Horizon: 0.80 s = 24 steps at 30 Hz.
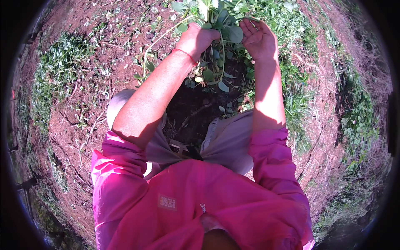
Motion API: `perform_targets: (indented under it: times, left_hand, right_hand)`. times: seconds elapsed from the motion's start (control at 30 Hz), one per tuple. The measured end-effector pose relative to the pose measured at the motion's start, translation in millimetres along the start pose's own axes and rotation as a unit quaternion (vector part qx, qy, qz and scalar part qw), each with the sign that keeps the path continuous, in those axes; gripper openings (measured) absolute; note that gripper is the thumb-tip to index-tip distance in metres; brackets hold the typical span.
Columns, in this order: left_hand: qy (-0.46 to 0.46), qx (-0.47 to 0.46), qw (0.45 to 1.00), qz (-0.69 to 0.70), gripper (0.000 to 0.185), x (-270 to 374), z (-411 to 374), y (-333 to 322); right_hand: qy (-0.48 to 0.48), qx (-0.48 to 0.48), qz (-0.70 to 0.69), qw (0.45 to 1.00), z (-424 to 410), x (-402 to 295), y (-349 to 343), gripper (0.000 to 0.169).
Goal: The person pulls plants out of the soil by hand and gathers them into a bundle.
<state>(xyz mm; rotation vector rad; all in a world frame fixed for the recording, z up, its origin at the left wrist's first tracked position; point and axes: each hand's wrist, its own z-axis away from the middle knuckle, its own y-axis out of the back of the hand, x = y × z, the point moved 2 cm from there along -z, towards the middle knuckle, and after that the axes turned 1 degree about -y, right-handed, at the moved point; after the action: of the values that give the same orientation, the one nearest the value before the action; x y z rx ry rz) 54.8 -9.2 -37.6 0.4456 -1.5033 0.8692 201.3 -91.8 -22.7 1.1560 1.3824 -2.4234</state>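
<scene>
A bunch of leafy green plants [223, 18] with pale stems is held up in front of me at the top of the view. My left hand [198, 39], a red cord around its wrist, is closed around its stems; the leaves hide some of its fingers. Several long stems droop from the bunch, one to the left and one below the hand. My right hand [258, 39] is beside the bunch, palm showing and fingers loosely curled. A leaf lies across its fingertips, and I see no firm grip there.
Reddish-brown soil [125, 56] is strewn with loose leaves and dry stems. Low green plants [59, 62] grow to the left, and a grassy strip [295, 84] runs along the right. My bent knees [232, 131] flank a patch of shaded ground [197, 106].
</scene>
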Motion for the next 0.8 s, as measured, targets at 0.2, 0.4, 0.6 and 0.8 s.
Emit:
perform_targets:
  times: [0.2, 0.4, 0.6, 0.8]
  left_hand:
    - [-0.032, 0.172, 0.984, 0.042, 0.011, 59.9, -8.2, 42.0]
    - [-0.139, 0.180, 0.953, 0.198, 0.007, 97.0, -16.5, 94.4]
    - [-0.097, 0.229, 0.943, 0.222, 0.004, 92.8, -32.3, 111.5]
    - [-0.045, 0.262, 0.933, 0.243, 0.009, 74.9, -46.1, 130.1]
  right_hand:
    - [-0.115, 0.189, 0.104, 0.970, -72.6, 56.6, 129.6, 0.025]
    - [-0.257, 0.288, 0.327, 0.862, -68.9, 149.6, 232.4, 0.018]
    - [-0.103, 0.129, 0.788, 0.593, -67.5, 232.2, 254.1, 0.040]
    - [-0.006, 0.114, 0.844, 0.524, -76.3, 234.3, 209.5, 0.063]
